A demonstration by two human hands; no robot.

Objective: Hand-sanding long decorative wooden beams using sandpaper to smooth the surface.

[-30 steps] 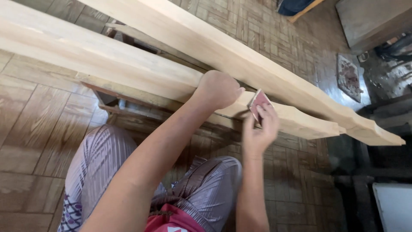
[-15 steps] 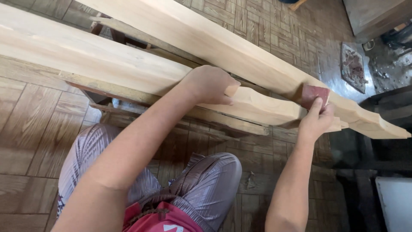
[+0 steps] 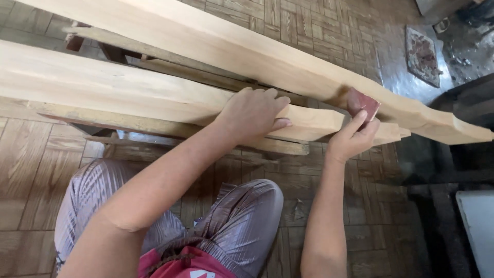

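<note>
Two long pale wooden boards lie side by side on a low wooden stand. My left hand [image 3: 253, 114] lies palm down on the near board [image 3: 103, 87], fingers wrapped over its edge. My right hand [image 3: 352, 139] pinches a small reddish piece of sandpaper [image 3: 363, 104] and presses it against the near edge of the far board [image 3: 247, 49], close to that board's curved, shaped end. My knees in shiny grey trousers are below the boards.
The wooden stand [image 3: 170, 131] under the boards rests on a parquet floor [image 3: 36, 170]. A worn patterned mat [image 3: 423, 49] lies on the dark floor at the upper right. Dark furniture [image 3: 463, 128] and a white object [image 3: 478, 231] stand at the right.
My right hand moved the sandpaper from the near board's end to the far board's edge, then slid it slightly left. My left hand opened flatter on the near board.
</note>
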